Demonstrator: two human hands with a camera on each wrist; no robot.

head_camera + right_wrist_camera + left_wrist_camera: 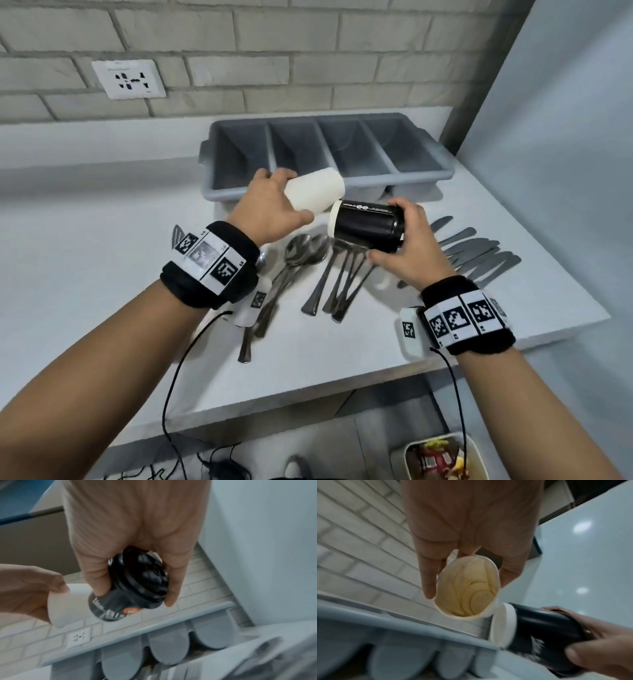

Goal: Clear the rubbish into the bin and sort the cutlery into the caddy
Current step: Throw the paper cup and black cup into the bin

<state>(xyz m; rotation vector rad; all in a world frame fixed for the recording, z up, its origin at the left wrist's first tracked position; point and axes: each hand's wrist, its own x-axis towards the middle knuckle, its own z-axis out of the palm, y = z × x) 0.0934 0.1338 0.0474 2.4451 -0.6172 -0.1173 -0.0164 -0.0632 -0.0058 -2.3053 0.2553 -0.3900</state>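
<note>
My left hand [270, 205] grips a white paper cup [315, 193] lying sideways in the air in front of the grey four-compartment caddy [329, 137]. In the left wrist view the white cup [467, 588] shows its open, tan-stained mouth toward the palm. My right hand [407, 246] holds a black cup [368, 226] by its black-lidded end [145, 574], sideways, its white base [503, 624] next to the white cup. Below the cups, spoons [301, 253], forks [339, 277] and knives [479, 250] lie on the white table [102, 274].
The caddy's compartments look empty. A bin [409, 459] with coloured rubbish stands on the floor below the table's front right edge. A brick wall with a socket [128, 79] is behind, and a plain wall [565, 137] closes the right side.
</note>
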